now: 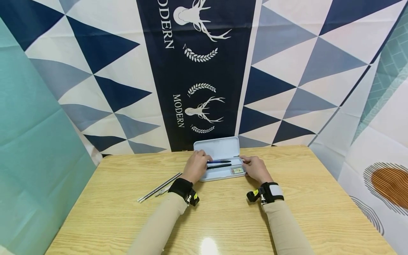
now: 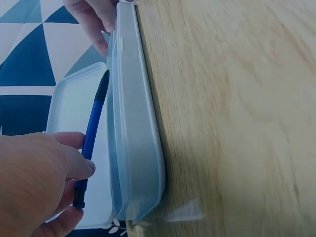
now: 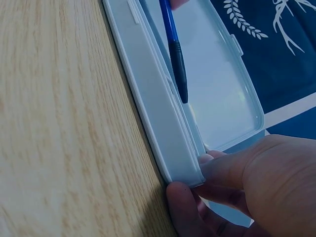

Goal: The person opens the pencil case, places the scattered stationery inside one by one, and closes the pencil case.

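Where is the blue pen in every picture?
Head: blue pen with black ends lies across the pale open plastic case, beside the left hand.
Left wrist: lower left, in the fingers.
Right wrist: top centre.
Shared landmark: the case's lid.

**Colours and Patterns**

Pencil case [image 1: 220,154]: pale blue-white, translucent walls, plain lid. Upper pen [image 1: 219,162]: blue barrel with a black grip section. Lower pen [image 1: 220,166]: black. Small item in the case [image 1: 237,170]: yellowish-green with a pink mark.

Table [image 1: 223,212]: light yellow wood grain. Rods [image 1: 159,187] on the table: silver-grey.

Backdrop [image 1: 287,71]: white, grey-blue and navy triangles; a central navy band carries white deer heads, laurel sprigs and the word MODERN. Left panel [image 1: 28,141]: teal. Right cloth [image 1: 382,184]: white with an orange-brown oval and dark line rings.

Sleeves [image 1: 159,226]: beige. Wrist straps [image 1: 181,187]: black, the right one partly white.
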Action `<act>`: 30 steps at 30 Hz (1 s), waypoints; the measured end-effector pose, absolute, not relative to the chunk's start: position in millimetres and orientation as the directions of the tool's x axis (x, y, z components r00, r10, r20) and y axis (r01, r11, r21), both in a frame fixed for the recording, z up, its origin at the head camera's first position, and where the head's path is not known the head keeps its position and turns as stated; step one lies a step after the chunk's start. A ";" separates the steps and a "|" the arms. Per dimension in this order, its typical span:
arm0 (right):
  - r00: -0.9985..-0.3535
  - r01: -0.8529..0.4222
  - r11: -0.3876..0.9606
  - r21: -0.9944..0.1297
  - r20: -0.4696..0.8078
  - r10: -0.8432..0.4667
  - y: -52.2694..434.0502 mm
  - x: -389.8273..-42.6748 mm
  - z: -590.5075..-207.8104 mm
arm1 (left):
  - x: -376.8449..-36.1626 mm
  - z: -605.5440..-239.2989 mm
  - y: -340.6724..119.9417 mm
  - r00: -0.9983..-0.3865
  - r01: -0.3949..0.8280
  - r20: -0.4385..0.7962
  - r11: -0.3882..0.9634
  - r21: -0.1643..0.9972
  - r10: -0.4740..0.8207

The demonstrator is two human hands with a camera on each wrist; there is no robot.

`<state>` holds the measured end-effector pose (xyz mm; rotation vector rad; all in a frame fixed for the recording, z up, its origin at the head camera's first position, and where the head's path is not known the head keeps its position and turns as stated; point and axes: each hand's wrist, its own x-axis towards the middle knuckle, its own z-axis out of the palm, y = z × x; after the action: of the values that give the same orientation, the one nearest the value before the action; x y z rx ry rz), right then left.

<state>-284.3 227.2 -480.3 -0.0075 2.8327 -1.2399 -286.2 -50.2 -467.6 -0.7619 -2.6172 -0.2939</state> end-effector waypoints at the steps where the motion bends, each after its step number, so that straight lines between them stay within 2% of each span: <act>1: -0.999 0.017 0.678 -0.735 -0.044 -0.023 227.4 -284.3 -480.3 | -287.6 -469.5 -49.0 -0.768 0.555 0.438 0.827 0.089 0.468; 3: -0.999 0.019 0.676 -0.737 -0.046 -0.022 227.6 -284.1 -480.1 | -292.1 -476.1 -48.5 -0.748 0.571 0.462 0.817 0.080 0.477; 6: -0.999 0.017 0.676 -0.737 -0.046 -0.025 227.6 -283.8 -480.5 | -319.2 -511.1 -50.3 -0.709 0.593 0.512 0.803 0.059 0.485; 10: -0.999 0.013 0.674 -0.738 -0.042 -0.026 227.6 -283.3 -480.6 | -356.8 -558.1 -53.4 -0.695 0.592 0.527 0.805 0.036 0.488; 12: -0.999 0.012 0.674 -0.739 -0.040 -0.025 227.5 -283.2 -480.7 | -363.3 -566.6 -54.2 -0.693 0.591 0.522 0.807 0.014 0.498; 16: -0.999 0.015 0.674 -0.739 -0.042 -0.024 227.1 -282.8 -480.8 | -358.7 -563.9 -53.7 -0.728 0.584 0.462 0.811 0.029 0.507; 19: -0.999 0.021 0.675 -0.737 -0.048 -0.022 227.0 -282.6 -480.5 | -327.1 -530.4 -51.9 -0.756 0.573 0.423 0.818 0.060 0.499; 22: -0.999 0.020 0.676 -0.737 -0.048 -0.023 227.4 -283.0 -480.4 | -316.6 -521.9 -51.1 -0.767 0.573 0.418 0.813 0.103 0.487; 26: -0.999 0.016 0.671 -0.741 -0.045 -0.026 228.1 -283.9 -481.1 | -323.9 -530.1 -50.3 -0.782 0.565 0.394 0.817 0.119 0.483; 30: -0.999 0.013 0.669 -0.743 -0.043 -0.029 228.3 -283.9 -481.4 | -300.9 -501.5 -47.4 -0.789 0.550 0.356 0.834 0.043 0.501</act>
<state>-283.9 228.3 -481.4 -0.0132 2.8227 -1.2579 -300.9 -47.4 -501.5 -0.7930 -2.6831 -0.2063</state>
